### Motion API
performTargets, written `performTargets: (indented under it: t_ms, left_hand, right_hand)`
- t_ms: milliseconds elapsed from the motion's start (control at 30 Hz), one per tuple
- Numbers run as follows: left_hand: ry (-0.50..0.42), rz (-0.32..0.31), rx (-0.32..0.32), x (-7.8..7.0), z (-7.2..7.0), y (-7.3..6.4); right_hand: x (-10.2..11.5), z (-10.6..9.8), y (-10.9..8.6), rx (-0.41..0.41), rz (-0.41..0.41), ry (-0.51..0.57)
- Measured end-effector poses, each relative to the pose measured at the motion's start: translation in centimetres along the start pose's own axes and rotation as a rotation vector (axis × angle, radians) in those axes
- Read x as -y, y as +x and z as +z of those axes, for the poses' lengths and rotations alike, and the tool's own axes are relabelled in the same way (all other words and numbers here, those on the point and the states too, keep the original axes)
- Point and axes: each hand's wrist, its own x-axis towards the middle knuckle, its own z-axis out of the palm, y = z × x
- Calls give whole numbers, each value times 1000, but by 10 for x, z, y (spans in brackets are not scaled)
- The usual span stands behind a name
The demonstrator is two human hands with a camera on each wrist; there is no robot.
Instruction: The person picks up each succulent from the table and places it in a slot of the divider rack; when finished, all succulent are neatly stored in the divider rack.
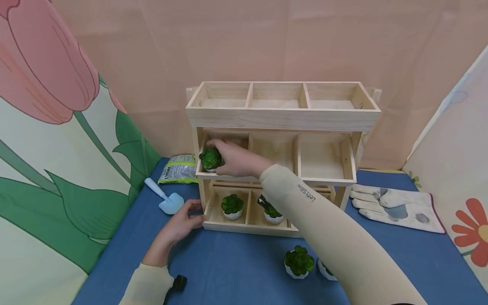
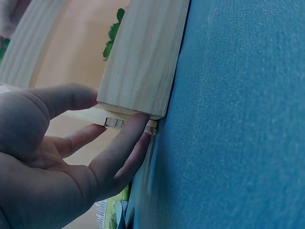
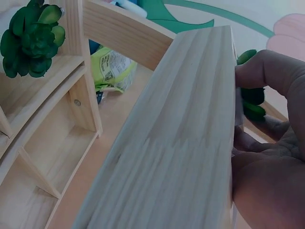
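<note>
A three-tier wooden planter shelf stands at the back, each tier split by dividers. My right hand holds a small potted succulent at the left compartment of the middle tier; in the right wrist view the tier's front board hides most of its pot. My left hand grips the front left corner of the bottom tier, with thumb and fingers on either side of the board end. Two more succulents, one on the left and one partly behind my right sleeve, sit in the bottom tier.
In front of the shelf are a potted succulent and another partly covered by my right sleeve. A light blue trowel and a green-and-white bag lie left; white gloves lie right. Blue cloth covers the table.
</note>
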Motion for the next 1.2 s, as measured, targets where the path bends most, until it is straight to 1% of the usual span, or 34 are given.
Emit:
performTargets:
  t_ms: [400, 667, 800, 967, 1067, 1200]
  left_hand:
    - [-13, 3, -9, 2, 1, 1]
    - [-11, 3, -5, 2, 0, 0]
    - [-13, 2, -4, 1, 0, 1]
    - [-8, -1, -14, 0, 1, 1]
    - [-7, 3, -14, 0, 1, 0]
    - [-13, 1, -15, 0, 2, 0]
  right_hand:
    - [3, -1, -6, 11, 2, -37]
    - [3, -5, -15, -27, 8, -44]
    - [0, -11, -26, -64, 28, -13]
    - [-3, -21, -43, -103, 15, 86]
    - [-2, -27, -56, -120, 2, 141]
    - [-2, -33, -78, -149, -1, 173]
